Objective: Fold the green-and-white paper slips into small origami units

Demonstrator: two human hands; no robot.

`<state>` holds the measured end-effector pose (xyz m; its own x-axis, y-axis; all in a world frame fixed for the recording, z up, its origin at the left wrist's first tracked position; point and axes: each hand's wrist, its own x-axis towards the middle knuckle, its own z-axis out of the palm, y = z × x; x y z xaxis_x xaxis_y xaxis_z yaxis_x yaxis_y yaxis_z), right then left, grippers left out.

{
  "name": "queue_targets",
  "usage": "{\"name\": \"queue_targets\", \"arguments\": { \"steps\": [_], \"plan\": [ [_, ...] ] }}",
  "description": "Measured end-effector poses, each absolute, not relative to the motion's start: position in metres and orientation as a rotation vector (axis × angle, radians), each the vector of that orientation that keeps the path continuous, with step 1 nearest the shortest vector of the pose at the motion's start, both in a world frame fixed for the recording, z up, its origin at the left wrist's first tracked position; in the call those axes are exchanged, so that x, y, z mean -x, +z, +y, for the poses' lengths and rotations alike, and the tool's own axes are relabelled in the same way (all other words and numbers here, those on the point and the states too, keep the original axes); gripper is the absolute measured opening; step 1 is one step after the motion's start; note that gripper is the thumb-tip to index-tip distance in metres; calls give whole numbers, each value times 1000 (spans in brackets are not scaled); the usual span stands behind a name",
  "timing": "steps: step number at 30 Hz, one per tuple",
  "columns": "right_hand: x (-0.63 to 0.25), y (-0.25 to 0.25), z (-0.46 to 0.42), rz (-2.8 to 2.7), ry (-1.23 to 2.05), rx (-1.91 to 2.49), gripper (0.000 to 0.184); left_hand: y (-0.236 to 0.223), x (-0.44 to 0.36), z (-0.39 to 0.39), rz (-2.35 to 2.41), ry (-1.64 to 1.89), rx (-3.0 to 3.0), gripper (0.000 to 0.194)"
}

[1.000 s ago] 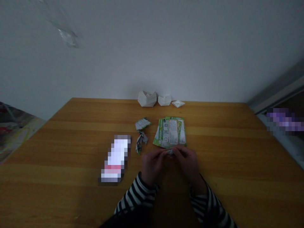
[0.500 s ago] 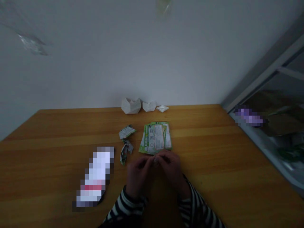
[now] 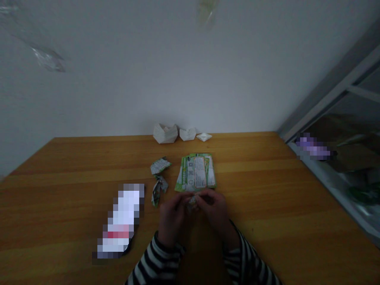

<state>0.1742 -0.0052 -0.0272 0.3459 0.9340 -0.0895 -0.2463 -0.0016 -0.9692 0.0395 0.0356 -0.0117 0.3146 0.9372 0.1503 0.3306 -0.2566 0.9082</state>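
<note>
Between the fingertips of both hands is a small folded piece of printed paper [image 3: 192, 202], mostly covered by the fingers. My left hand [image 3: 172, 217] pinches it from the left side. From the right, my right hand [image 3: 216, 209] grips it with thumb and fingers closed. Just beyond the hands lies a stack of green-and-white printed leaflets [image 3: 196, 172]. To the left of the stack are two crumpled, folded pieces of printed paper, an upper one [image 3: 159, 165] and a lower one [image 3: 159, 188].
Two white folded paper boats [image 3: 165, 133] and a smaller white folded paper piece [image 3: 204, 137] stand along the wall at the wooden table's [image 3: 267, 178] back edge. A phone with a blurred screen [image 3: 123, 217] lies at left. Right of the table is a framed shelf [image 3: 341, 150].
The fingers have shifted slightly, and more of the small paper piece shows between them. The whole view has moved a little; the objects on the table stay in place.
</note>
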Motion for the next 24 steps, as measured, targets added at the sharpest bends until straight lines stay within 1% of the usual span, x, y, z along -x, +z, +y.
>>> {"name": "queue_targets", "arguments": {
  "steps": [2, 9, 12, 15, 16, 19, 20, 22, 24],
  "plan": [
    [-174, -28, -5, -730, 1086, 1216, 17, -13, -40, 35, 1136, 928, -1708, 18],
    [-183, -27, -3, -635, 1132, 1178, 20, -14, -42, 35, 974, 851, -1757, 35],
    [-189, -27, -1, -606, 1202, 1133, 24, -15, -41, 37, 919, 825, -1790, 33],
    [-194, -27, 0, -643, 1273, 1081, 26, -18, -37, 39, 982, 859, -1808, 28],
    [-195, -27, 0, -668, 1311, 1050, 29, -19, -36, 40, 1010, 882, -1814, 27],
    [-197, -27, -1, -760, 1419, 939, 45, -19, -32, 43, 1081, 957, -1822, 26],
    [-197, -27, -1, -791, 1424, 927, 47, -18, -32, 43, 1098, 970, -1817, 25],
    [-196, -26, 0, -836, 1350, 978, 41, -15, -32, 42, 1106, 965, -1818, 21],
    [-193, -27, 0, -852, 1238, 1083, 27, -11, -34, 41, 1085, 948, -1829, 19]
  ]
}}
